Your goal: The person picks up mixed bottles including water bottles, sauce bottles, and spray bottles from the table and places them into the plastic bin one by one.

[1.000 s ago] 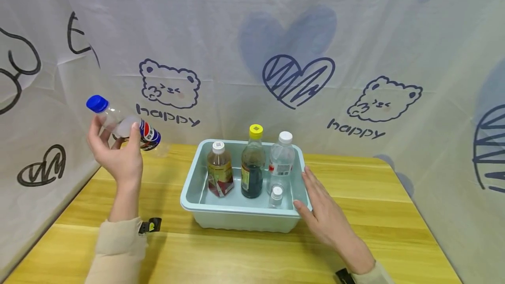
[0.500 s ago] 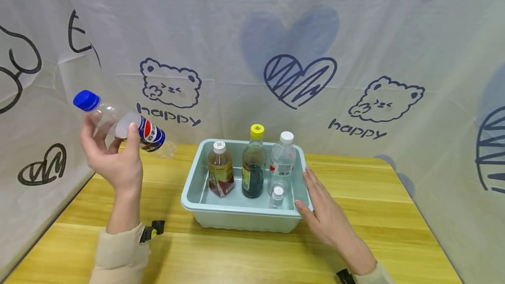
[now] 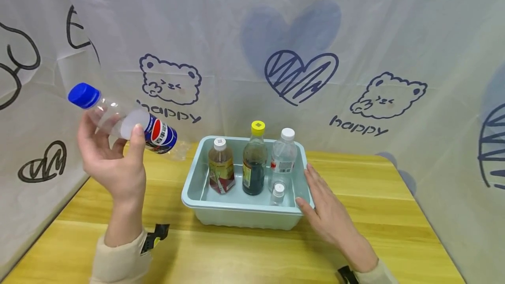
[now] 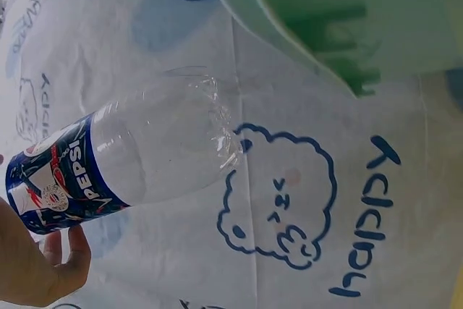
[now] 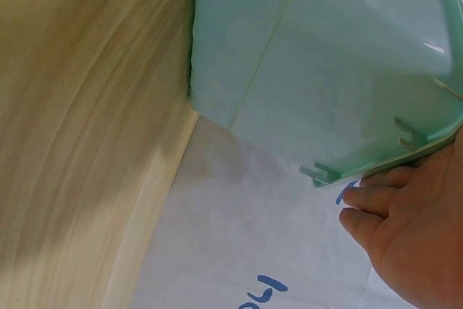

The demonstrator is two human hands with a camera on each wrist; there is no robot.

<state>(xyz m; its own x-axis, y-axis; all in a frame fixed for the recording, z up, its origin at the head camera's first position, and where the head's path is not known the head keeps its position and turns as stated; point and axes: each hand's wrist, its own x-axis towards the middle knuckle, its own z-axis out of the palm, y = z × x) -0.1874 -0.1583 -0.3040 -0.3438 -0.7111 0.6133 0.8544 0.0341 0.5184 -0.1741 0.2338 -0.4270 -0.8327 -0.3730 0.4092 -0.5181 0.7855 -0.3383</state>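
Observation:
My left hand [image 3: 114, 165] grips a clear plastic Pepsi bottle [image 3: 159, 135] with a blue cap, raised above the table's left side. The bottle tilts, cap up to the left and base down to the right, near the bin's left rim. In the left wrist view its label [image 4: 61, 179] and transparent lower half show. My right hand [image 3: 331, 214] rests with straight fingers along the right rim of a light blue plastic bin [image 3: 244, 218]; the right wrist view shows the fingers [image 5: 372, 197] at the rim's outside. Inside the bin stand a brown drink bottle [image 3: 221, 168], a yellow-capped dark-liquid bottle [image 3: 254, 170] and clear bottles.
The clear bottles are a tall white-capped one [image 3: 283, 157] and a small white-capped one [image 3: 278, 193] in front of it. The bin stands on a wooden table [image 3: 213, 257]. A white printed cloth [image 3: 229, 56] hangs behind and at both sides.
The Pepsi bottle in my left hand has swung its cap up and left while its base has moved right towards the bin. My right hand has stayed at the rim.

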